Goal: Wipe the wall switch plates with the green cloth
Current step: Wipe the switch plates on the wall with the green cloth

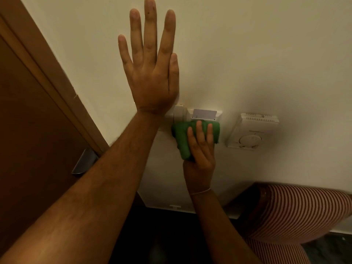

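Note:
My right hand [200, 149] presses a bunched green cloth [182, 138] flat against the white key-card switch plate [219, 115]; a card [204, 113] sticks out of the plate's top slot. The cloth covers the lower part of that plate. Another white switch plate [179, 111] sits just to its left, partly hidden behind my left wrist. My left hand [150, 69] rests flat on the cream wall above the plates, fingers spread, holding nothing.
A white thermostat [251, 130] with a round dial is mounted to the right of the plates. A brown wooden door [28, 111] with a metal handle [83, 162] stands at the left. A red-and-white striped chair back [297, 212] is at the lower right.

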Available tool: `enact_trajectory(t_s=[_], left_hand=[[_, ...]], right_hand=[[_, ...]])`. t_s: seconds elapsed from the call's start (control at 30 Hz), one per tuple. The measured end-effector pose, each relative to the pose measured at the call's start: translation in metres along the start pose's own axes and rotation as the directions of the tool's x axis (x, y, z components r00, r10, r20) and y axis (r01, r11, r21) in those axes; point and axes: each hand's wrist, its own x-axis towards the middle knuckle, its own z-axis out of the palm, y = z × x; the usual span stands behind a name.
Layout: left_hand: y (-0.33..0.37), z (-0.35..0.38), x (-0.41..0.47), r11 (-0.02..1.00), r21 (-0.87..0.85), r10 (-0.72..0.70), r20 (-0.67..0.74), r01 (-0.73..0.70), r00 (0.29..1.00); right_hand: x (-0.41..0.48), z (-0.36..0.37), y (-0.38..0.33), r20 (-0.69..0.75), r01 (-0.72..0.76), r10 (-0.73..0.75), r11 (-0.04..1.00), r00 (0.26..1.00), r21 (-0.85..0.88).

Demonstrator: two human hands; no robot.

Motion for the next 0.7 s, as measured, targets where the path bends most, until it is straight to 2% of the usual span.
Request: enact_trajectory(t_s=[0.17,0.37,0.6,0.7], left_hand=[[0.0,0.002,-0.003,1.0,0.024,-0.008,0.003,0.008,1.0],[0.001,0.004,-0.003,0.998,0.062,0.015,0.004,-0.016,1.0],[0.002,0.006,-0.005,0.996,0.087,-0.004,0.004,0.004,1.0],[0.002,0.007,-0.006,0.997,0.082,0.001,0.016,-0.003,1.0]], right_hand=[[0.014,0.011,0.003,0.005,0.091,-0.091,0.996,0.996,-0.012],[-0.008,0.0,0.023,0.163,0.166,-0.148,0.981,0.975,-0.104],[0.017,0.007,0.005,0.05,0.13,-0.129,0.991,0.99,-0.011],[0.01,0.005,0.008,0.084,0.136,-0.133,0.99,0.988,-0.041]])
